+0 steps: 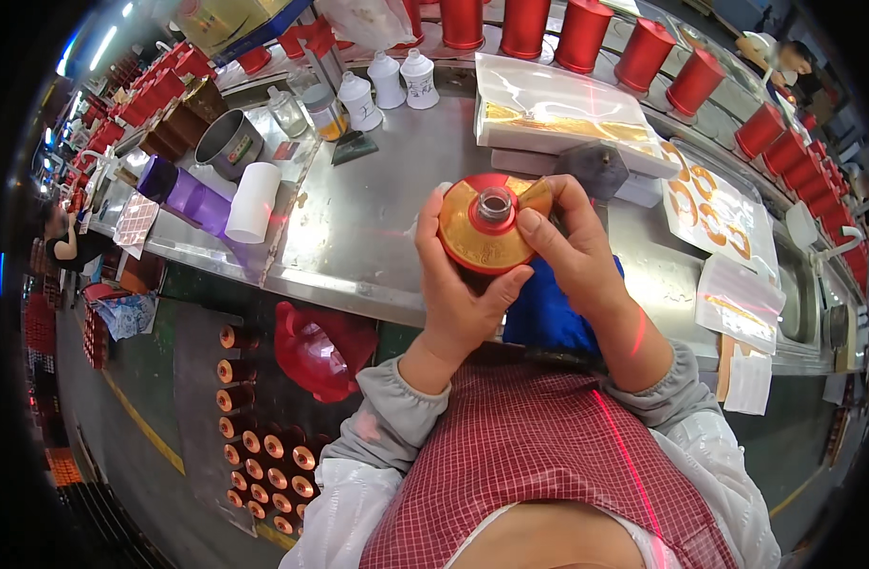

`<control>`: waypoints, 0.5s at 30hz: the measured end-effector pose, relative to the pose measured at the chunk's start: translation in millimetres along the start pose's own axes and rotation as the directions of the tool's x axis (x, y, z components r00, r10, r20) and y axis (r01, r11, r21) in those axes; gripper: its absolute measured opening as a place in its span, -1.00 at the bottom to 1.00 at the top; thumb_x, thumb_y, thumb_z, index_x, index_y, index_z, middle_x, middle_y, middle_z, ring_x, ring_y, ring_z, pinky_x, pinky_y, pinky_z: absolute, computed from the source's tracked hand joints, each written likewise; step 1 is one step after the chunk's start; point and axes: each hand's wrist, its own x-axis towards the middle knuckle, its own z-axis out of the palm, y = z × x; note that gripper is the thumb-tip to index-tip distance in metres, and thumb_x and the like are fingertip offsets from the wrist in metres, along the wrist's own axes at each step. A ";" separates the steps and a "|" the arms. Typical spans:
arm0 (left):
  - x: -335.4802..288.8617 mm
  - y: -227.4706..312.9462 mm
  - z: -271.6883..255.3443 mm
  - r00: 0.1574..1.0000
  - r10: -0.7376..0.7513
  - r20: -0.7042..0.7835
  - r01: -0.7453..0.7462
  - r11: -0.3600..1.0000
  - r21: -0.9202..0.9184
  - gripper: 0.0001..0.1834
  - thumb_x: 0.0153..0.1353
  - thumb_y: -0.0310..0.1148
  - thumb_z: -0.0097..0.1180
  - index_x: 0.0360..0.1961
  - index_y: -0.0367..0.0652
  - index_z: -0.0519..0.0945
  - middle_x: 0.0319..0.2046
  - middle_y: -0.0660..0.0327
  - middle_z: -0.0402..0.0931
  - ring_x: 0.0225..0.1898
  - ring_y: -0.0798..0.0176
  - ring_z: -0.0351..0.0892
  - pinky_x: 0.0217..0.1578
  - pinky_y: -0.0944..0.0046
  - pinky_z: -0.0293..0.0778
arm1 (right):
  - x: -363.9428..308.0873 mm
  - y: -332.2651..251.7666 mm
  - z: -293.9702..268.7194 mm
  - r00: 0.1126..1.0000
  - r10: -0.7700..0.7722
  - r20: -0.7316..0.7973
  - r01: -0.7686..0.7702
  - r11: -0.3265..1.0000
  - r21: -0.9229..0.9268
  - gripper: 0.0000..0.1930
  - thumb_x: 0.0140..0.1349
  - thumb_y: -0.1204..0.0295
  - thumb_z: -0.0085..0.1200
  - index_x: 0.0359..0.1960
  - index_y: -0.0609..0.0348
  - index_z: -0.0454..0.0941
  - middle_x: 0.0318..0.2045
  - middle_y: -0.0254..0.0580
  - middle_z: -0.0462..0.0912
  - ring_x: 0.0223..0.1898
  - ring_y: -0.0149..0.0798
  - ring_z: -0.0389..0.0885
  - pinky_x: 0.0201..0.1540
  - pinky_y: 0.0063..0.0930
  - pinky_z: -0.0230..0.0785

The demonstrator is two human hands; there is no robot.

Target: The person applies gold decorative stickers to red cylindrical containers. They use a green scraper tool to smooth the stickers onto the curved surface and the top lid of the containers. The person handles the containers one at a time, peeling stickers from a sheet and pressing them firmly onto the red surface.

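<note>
My left hand is wrapped round a red bottle, holding it over the steel table with its transparent neck facing up. A ring-shaped gold sticker covers much of the bottle's sloping shoulder. At the right side, one end of the sticker stands up off the red surface. My right hand pinches that lifted end between thumb and fingers. The lower part of the bottle is hidden under its shoulder and my hands.
Red bottles line the far side. Gold stickers on a white sheet lie at right, beside a plastic-covered stack. White bottles, a purple bottle, a white roll and a grey pot stand left. A red basin sits below.
</note>
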 end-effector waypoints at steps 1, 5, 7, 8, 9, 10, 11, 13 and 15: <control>0.9 -3.2 -0.9 1.000 0.003 0.002 -0.003 1.000 -0.007 0.10 0.03 -0.02 0.38 0.34 -0.36 -0.06 0.22 -0.15 0.15 0.23 -0.05 0.27 0.22 0.09 0.24 | -0.5 1.7 1.3 1.000 -0.021 -0.014 0.021 1.000 0.003 -0.76 0.31 0.34 0.10 -0.13 0.22 0.43 -0.24 -0.37 0.50 -0.14 -0.52 0.39 -0.01 -0.59 0.29; -7.9 0.4 1.3 0.986 0.165 -0.009 -0.155 0.940 0.305 0.15 0.07 0.06 0.32 0.36 -0.37 -0.15 0.25 -0.17 0.12 0.26 -0.07 0.24 0.24 0.08 0.21 | -3.3 7.3 3.4 1.000 -0.006 -0.016 0.007 0.996 0.084 -0.66 0.32 0.35 0.07 0.06 0.23 0.43 -0.19 -0.32 0.49 -0.09 -0.46 0.41 0.04 -0.51 0.28; -11.1 3.5 8.4 0.995 0.076 -0.061 -0.069 0.991 0.114 0.16 0.08 0.07 0.31 0.38 -0.35 -0.20 0.25 -0.15 0.12 0.27 -0.04 0.24 0.24 0.08 0.22 | 0.0 6.1 2.2 0.999 -0.035 0.033 0.036 0.999 -0.021 -0.62 0.31 0.33 0.09 0.10 0.24 0.42 -0.16 -0.27 0.47 -0.06 -0.40 0.41 0.08 -0.47 0.24; -11.7 5.9 11.3 0.996 0.026 -0.080 -0.025 1.000 0.011 0.17 0.09 0.07 0.30 0.38 -0.34 -0.22 0.25 -0.14 0.13 0.27 -0.02 0.24 0.24 0.08 0.22 | -0.1 5.6 0.4 0.997 -0.046 0.056 0.050 0.996 -0.077 -0.59 0.30 0.33 0.09 0.12 0.25 0.41 -0.15 -0.24 0.46 -0.05 -0.36 0.41 0.10 -0.46 0.23; -9.4 8.9 11.2 0.998 -0.039 -0.047 0.035 0.995 -0.097 0.17 0.09 0.07 0.30 0.38 -0.33 -0.24 0.25 -0.12 0.13 0.27 0.00 0.24 0.24 0.09 0.22 | -1.6 5.5 -0.9 0.998 -0.051 0.044 0.055 0.994 -0.094 -0.58 0.29 0.32 0.10 0.12 0.25 0.41 -0.16 -0.23 0.44 -0.04 -0.34 0.41 0.11 -0.46 0.21; -3.7 13.4 9.5 0.995 -0.100 -0.007 0.097 0.974 -0.203 0.17 0.10 0.07 0.29 0.39 -0.32 -0.25 0.25 -0.11 0.13 0.27 0.02 0.24 0.24 0.09 0.22 | -3.4 5.4 -2.2 0.998 -0.056 0.033 0.059 0.992 -0.111 -0.57 0.28 0.30 0.11 0.13 0.25 0.41 -0.16 -0.21 0.43 -0.04 -0.32 0.40 0.12 -0.45 0.20; 3.0 16.3 5.8 0.988 -0.149 0.040 0.154 0.942 -0.298 0.17 0.10 0.07 0.29 0.39 -0.31 -0.26 0.25 -0.09 0.13 0.27 0.03 0.24 0.25 0.10 0.23 | -3.5 3.9 -2.4 0.997 -0.069 0.022 0.071 0.990 -0.123 -0.56 0.28 0.29 0.12 0.13 0.25 0.41 -0.16 -0.20 0.41 -0.04 -0.30 0.40 0.13 -0.45 0.19; 10.3 8.8 -5.9 0.983 -0.139 0.120 0.170 0.936 -0.308 0.18 0.10 0.07 0.29 0.39 -0.29 -0.28 0.25 -0.07 0.13 0.26 0.06 0.25 0.25 0.10 0.23 | -2.8 0.8 -4.6 0.995 -0.097 0.025 0.100 0.981 -0.168 -0.54 0.27 0.26 0.13 0.13 0.24 0.42 -0.17 -0.21 0.41 -0.04 -0.30 0.39 0.13 -0.44 0.19; 12.6 12.6 -9.7 0.966 -0.182 0.182 0.237 0.906 -0.350 0.21 0.10 0.08 0.29 0.40 -0.26 -0.33 0.25 -0.06 0.15 0.26 0.06 0.26 0.24 0.10 0.24 | -5.3 0.2 -6.5 0.995 -0.092 0.025 0.095 0.979 -0.182 -0.53 0.26 0.24 0.14 0.12 0.24 0.42 -0.17 -0.21 0.40 -0.04 -0.30 0.38 0.13 -0.43 0.18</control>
